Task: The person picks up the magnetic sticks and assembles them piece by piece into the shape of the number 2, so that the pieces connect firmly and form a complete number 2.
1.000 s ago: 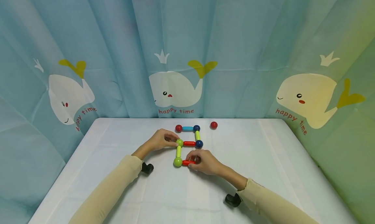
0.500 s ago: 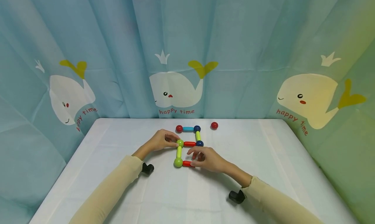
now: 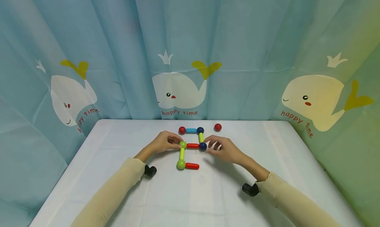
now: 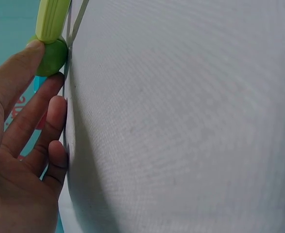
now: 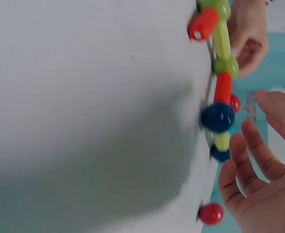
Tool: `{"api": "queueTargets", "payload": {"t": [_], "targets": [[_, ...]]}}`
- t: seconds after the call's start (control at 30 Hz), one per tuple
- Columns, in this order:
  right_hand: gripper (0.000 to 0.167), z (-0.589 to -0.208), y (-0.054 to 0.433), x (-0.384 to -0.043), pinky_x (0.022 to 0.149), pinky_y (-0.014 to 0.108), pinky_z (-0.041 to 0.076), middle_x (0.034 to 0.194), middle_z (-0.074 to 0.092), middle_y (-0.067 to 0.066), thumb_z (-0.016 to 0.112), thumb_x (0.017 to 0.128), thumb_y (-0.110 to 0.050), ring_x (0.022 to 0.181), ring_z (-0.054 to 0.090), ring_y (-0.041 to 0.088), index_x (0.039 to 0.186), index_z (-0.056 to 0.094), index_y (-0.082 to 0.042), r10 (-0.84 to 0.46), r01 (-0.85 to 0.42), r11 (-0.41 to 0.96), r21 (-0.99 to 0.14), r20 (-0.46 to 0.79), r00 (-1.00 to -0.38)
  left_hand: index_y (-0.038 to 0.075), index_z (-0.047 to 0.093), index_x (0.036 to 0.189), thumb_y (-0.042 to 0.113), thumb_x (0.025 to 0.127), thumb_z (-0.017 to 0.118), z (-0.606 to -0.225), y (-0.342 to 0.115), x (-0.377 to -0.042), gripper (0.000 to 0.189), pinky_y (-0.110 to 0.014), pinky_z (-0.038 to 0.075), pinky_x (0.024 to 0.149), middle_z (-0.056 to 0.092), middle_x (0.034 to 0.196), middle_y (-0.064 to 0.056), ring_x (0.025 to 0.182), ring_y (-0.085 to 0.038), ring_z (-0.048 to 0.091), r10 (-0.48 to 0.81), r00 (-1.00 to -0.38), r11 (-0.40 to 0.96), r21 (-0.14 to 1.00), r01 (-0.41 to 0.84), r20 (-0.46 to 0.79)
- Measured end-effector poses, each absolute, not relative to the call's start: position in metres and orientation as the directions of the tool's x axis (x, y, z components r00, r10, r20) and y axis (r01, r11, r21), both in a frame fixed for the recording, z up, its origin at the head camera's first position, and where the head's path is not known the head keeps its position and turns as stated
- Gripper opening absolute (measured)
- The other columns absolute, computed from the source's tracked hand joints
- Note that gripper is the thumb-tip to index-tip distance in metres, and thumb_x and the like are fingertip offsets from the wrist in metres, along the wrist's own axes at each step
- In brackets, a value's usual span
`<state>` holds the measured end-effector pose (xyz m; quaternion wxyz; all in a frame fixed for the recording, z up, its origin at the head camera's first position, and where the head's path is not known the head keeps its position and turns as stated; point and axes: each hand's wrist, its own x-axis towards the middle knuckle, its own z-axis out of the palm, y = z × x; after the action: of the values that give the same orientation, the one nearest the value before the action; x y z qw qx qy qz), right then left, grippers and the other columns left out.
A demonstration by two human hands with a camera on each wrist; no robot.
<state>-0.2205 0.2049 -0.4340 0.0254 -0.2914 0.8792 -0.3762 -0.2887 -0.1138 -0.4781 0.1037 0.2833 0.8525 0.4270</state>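
Note:
A flat zigzag of magnetic sticks and balls lies on the white table. My left hand (image 3: 164, 143) pinches the middle green ball (image 4: 55, 59) between thumb and index finger, its other fingers loosely bent. From that ball a yellow-green stick (image 3: 182, 154) runs to a nearer green ball (image 3: 181, 164), which bears a red stick (image 3: 192, 166) with a free end. Another red stick (image 3: 193, 145) joins the middle green ball to a dark blue ball (image 3: 203, 146). My right hand (image 3: 226, 150) hovers right beside this blue ball, fingers spread and holding nothing; a gap shows in the right wrist view.
Farther back, a second yellow-green stick (image 3: 201, 137) leads to another dark blue ball (image 3: 200, 130), then a light blue stick (image 3: 191, 130) and a red ball (image 3: 182, 130). A loose red ball (image 3: 218, 127) lies near the table's back edge, before the whale-print curtain (image 3: 249, 55).
My right hand has let go of the nearest red stick and moved away and to the right, up to the blue ball. The left hand keeps its pinch on the green ball.

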Motion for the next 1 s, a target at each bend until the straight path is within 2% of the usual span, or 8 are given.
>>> {"api": "queueTargets", "payload": {"t": [0.23,0.37,0.6,0.8,1.0], "targets": [[0.032,-0.425,0.223,-0.224,0.072,0.033,0.056,0.097,0.071,0.004,0.078,0.091,-0.008,0.082,0.066,0.019,0.122,0.069,-0.012,-0.452,-0.450,0.588,-0.672,0.189,-0.872,0.015,0.079,0.111,0.021,0.088,0.084,-0.478,-0.113,-0.287,0.024,-0.026,0.055,0.081,0.076,0.105,0.003,0.085,-0.012,0.064,0.571,-0.819,0.472,0.790,0.391,0.065],[0.033,-0.418,0.231,-0.232,0.074,0.036,0.056,0.099,0.072,0.007,0.078,0.092,-0.010,0.084,0.067,0.021,0.124,0.068,-0.011,-0.462,-0.459,0.595,-0.660,0.187,-0.867,0.015,0.079,0.111,0.021,0.088,0.083,-0.478,-0.114,-0.287,0.024,-0.027,0.055,0.081,0.076,0.105,0.003,0.085,-0.012,0.065,0.567,-0.821,0.473,0.790,0.391,0.066],[0.036,-0.408,0.245,-0.260,0.083,0.044,0.056,0.112,0.072,0.014,0.077,0.092,-0.010,0.096,0.066,0.027,0.127,0.067,-0.004,-0.453,-0.444,0.626,-0.640,0.165,-0.876,0.015,0.079,0.112,0.020,0.089,0.083,-0.479,-0.114,-0.288,0.024,-0.027,0.055,0.083,0.076,0.107,0.002,0.087,-0.012,0.065,0.563,-0.824,0.472,0.793,0.384,0.064],[0.037,-0.407,0.255,-0.286,0.076,0.039,0.055,0.106,0.072,0.015,0.076,0.094,-0.013,0.092,0.068,0.031,0.129,0.066,-0.004,-0.417,-0.402,0.656,-0.639,0.138,-0.899,0.015,0.079,0.112,0.020,0.089,0.083,-0.478,-0.114,-0.287,0.024,-0.026,0.055,0.082,0.076,0.106,0.002,0.087,-0.013,0.065,0.562,-0.824,0.471,0.792,0.388,0.069],[0.035,-0.414,0.261,-0.306,0.076,0.038,0.054,0.108,0.071,0.016,0.073,0.096,-0.012,0.091,0.069,0.032,0.129,0.065,-0.006,-0.379,-0.354,0.677,-0.645,0.108,-0.919,0.015,0.079,0.113,0.021,0.089,0.083,-0.479,-0.114,-0.287,0.025,-0.026,0.055,0.082,0.076,0.106,0.003,0.088,-0.011,0.065,0.567,-0.820,0.474,0.784,0.401,0.078]]}}
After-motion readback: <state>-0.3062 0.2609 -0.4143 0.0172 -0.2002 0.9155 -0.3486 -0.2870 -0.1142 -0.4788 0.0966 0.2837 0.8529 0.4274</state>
